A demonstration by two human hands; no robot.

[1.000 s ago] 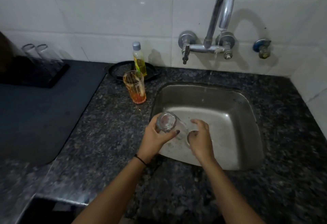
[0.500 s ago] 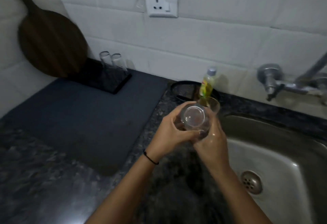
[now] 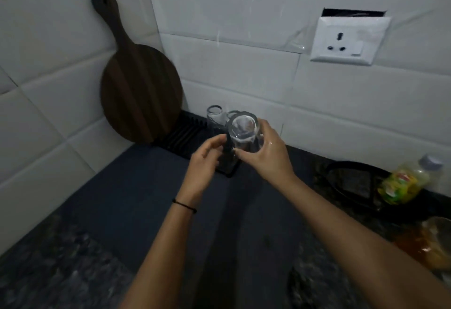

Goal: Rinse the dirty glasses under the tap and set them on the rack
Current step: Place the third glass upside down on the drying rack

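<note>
My right hand [image 3: 266, 155] grips a clear glass [image 3: 244, 130], turned base-up, just over the near end of the black ribbed rack [image 3: 180, 135]. On the glass's left side is my left hand [image 3: 203, 160], fingers loosely curled and holding nothing that I can see. Two clear glasses [image 3: 214, 116] stand upside down on the rack behind the held one. A dirty glass with orange residue [image 3: 429, 242] stands at the right edge on the counter.
A round wooden board [image 3: 139, 89] leans in the tiled corner behind the rack. The rack sits on a dark mat [image 3: 122, 199]. To the right are a black dish [image 3: 351, 181], a yellow bottle [image 3: 405, 181] and a wall socket [image 3: 349, 40].
Both hands carried the glass from the sink leftward to the rack. My left hand has loosened from the glass, and my right hand now holds it.
</note>
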